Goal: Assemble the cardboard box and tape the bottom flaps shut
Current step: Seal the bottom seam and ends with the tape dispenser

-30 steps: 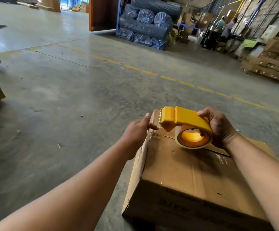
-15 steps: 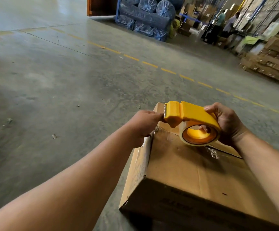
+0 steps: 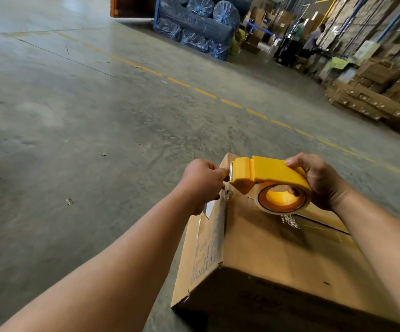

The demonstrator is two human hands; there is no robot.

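Bg: concrete floor (image 3: 79,121) w/ dashed yellow line (image 3: 230,103) running diag. Blue wrapped bundles (image 3: 199,22) stacked far side, next to an orange-edged frame. Pallets of flat cardboard (image 3: 376,92) far right in front of wrapped racking. Two people (image 3: 306,37) standing well back by a blue bench, details too blurry. Small debris bits on floor at left. Nothing between hands and box; both forearms crossed the lower frame.

Cardboard box (image 3: 278,255) sat on floor, lower right, brown, top flaps folded flat, seam visible near far right edge. Printed text on the left side panel, unreadable. White label (image 3: 209,209) on that panel near the far corner.

Tape dispenser (image 3: 268,178), yellow, w/ roll on orange core, was just above the box's far end; can't tell if roll touched the top. Right hand (image 3: 318,180) wrapped round the handle, fingers into the roll core. Left hand (image 3: 202,183) curled, fingertips pinching at the serrated blade end, prob. the tape end, tape itself too clear to see.
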